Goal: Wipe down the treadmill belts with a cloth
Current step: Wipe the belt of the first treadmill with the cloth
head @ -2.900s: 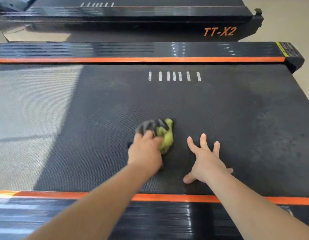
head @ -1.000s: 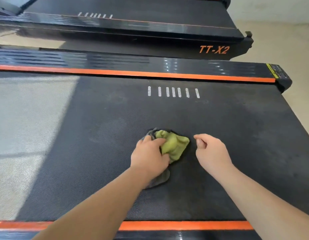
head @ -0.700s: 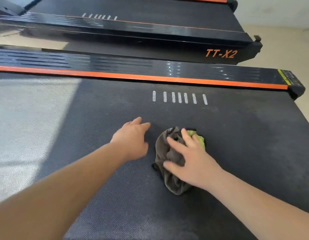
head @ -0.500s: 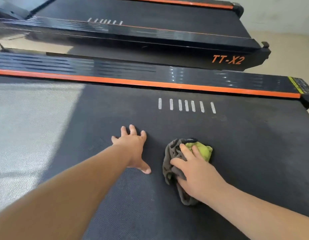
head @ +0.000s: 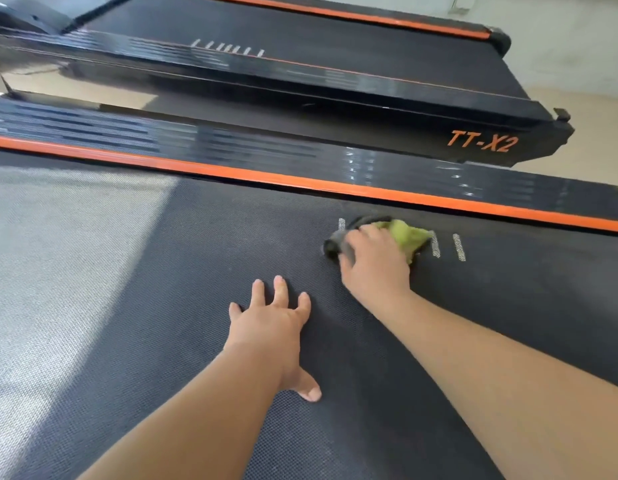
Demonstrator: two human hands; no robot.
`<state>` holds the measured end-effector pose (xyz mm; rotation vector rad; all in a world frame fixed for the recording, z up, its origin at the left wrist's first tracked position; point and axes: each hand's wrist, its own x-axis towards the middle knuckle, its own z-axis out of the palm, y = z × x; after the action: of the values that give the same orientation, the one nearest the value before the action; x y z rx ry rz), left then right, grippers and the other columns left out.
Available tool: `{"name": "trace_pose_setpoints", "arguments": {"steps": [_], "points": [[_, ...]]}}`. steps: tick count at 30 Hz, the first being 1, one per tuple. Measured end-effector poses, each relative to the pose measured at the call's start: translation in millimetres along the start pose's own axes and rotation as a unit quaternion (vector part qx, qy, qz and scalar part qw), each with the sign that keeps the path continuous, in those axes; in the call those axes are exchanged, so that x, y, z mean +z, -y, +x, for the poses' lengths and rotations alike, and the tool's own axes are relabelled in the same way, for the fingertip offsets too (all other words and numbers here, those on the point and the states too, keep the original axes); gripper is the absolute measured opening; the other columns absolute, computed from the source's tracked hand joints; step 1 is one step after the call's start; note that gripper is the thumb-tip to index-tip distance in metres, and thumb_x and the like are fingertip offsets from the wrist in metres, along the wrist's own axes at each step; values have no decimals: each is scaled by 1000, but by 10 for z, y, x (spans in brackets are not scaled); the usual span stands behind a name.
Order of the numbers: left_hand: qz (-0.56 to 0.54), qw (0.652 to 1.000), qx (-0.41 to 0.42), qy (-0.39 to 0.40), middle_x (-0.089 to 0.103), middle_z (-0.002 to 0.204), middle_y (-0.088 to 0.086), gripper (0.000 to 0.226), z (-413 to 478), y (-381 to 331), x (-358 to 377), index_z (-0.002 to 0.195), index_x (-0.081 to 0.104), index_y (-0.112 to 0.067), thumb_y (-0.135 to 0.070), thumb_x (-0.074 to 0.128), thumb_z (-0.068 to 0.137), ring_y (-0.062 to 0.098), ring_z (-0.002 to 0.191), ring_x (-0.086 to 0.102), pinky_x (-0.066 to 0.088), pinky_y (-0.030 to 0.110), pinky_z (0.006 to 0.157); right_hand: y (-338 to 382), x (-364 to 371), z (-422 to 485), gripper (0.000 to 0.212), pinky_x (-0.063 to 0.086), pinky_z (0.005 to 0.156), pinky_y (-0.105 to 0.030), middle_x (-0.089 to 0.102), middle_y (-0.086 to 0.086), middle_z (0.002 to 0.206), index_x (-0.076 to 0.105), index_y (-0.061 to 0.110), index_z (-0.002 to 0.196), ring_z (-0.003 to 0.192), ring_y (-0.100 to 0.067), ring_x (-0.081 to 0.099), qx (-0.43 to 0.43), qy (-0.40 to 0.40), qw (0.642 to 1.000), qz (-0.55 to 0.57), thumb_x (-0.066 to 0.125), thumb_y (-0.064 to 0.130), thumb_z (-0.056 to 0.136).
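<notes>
Far left: a sunlit patch [head: 51, 271] is lying across the near treadmill belt [head: 155, 323]. No hand is working there.

Left hand [head: 269, 327]: it is resting flat on the belt with fingers spread and thumb out, holding nothing. One second ago this hand was gripping the cloth. It has since handed it over and is now acting as a prop, probably taking weight as the person leans forward.

Right hand [head: 377, 268]: it is gripping the bunched grey-and-green cloth [head: 409, 237], fingers curled over it, and pressing it down onto the belt. Half a second ago the cloth was sitting short of the white dash marks [head: 458, 247]. It is now lying on that row and hiding most of it, with one dash showing to its left and two to its right. It is sitting just short of the orange stripe [head: 266, 174] on the far side rail. The two hands are apart and not touching.

Reading: the stroke is travelling outward, toward the far edge of the belt. The change of hands is probably extending reach toward the right end. Which areas are already clean cannot be told.

Behind, to the right: the second treadmill [head: 370, 64], lettered TT-X2, is standing untouched, so its belt is likely still waiting.
</notes>
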<state>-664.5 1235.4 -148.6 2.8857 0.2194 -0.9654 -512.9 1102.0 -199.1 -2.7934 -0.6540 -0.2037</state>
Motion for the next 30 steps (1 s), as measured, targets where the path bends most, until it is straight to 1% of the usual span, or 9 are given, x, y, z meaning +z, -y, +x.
{"name": "trace_pose_setpoints", "arguments": {"steps": [4, 6, 9, 14, 16, 19, 22, 26, 30], "points": [[-2, 1000, 3, 6, -23, 169, 7, 143, -6, 3, -13, 163, -11, -33, -76, 82, 62, 42, 155, -18, 12, 68, 122, -104, -181, 41, 15, 50, 96, -42, 60, -3, 129, 69, 17, 99, 121, -27, 54, -326, 113, 935, 78, 66, 27, 88], [-3, 1000, 4, 3, -24, 169, 7, 144, 2, 13, 1, 163, -13, -33, -76, 81, 62, 42, 155, -18, 11, 68, 122, -482, -324, 289, 23, 47, 94, -35, 56, 0, 137, 69, 21, 110, 127, -21, 50, -292, 162, 942, 29, 70, 24, 87], [-8, 1000, 6, 6, -25, 169, 7, 145, 17, 10, 19, 162, -14, -33, -76, 82, 62, 42, 155, -19, 10, 69, 122, -1056, -428, 528, 14, 53, 83, -45, 57, -3, 118, 63, 21, 103, 116, -34, 53, -68, 78, 994, -25, 65, 27, 90], [-14, 1000, 9, 2, -24, 169, 5, 144, -3, 14, 12, 162, -13, -34, -76, 82, 62, 41, 155, -20, 10, 68, 123, -407, -139, 451, 17, 46, 69, -40, 58, -12, 110, 61, 14, 94, 100, -41, 59, 90, -20, 996, -14, 55, 30, 97], [-16, 1000, 7, 0, -24, 169, 5, 144, -15, 17, 2, 163, -12, -35, -75, 82, 62, 40, 155, -19, 10, 67, 123, -42, -99, 434, 15, 49, 71, -40, 61, -7, 109, 62, 19, 92, 98, -36, 60, 37, -8, 999, 36, 61, 33, 94], [-19, 1000, 6, 2, -23, 170, 4, 143, -19, 17, -13, 163, -11, -36, -75, 82, 62, 40, 155, -19, 9, 67, 124, 306, -149, 264, 15, 48, 70, -37, 60, 5, 96, 56, 23, 80, 91, -23, 57, -180, 85, 972, 124, 68, 29, 86], [-24, 1000, 3, 4, -24, 169, 4, 143, -13, 17, -13, 163, -11, -36, -75, 83, 62, 39, 155, -19, 9, 67, 124, -12, -187, 312, 13, 50, 78, -33, 60, 7, 116, 65, 25, 95, 111, -19, 54, -272, 123, 952, 64, 69, 28, 83], [-27, 1000, 1, 5, -26, 169, 4, 144, -5, 16, 7, 162, -12, -37, -75, 83, 62, 39, 155, -20, 8, 68, 123, -724, -268, 431, 20, 55, 80, -47, 55, 0, 114, 59, 27, 99, 116, -33, 50, -69, 47, 996, -35, 53, 42, 88], [-29, 1000, 0, 7, -26, 169, 3, 144, -5, 16, 1, 162, -12, -37, -74, 84, 61, 39, 155, -20, 9, 68, 123, -408, -251, 357, 22, 51, 87, -55, 53, -12, 121, 60, 21, 110, 118, -41, 49, 131, 13, 989, -72, 54, 37, 95]]}}
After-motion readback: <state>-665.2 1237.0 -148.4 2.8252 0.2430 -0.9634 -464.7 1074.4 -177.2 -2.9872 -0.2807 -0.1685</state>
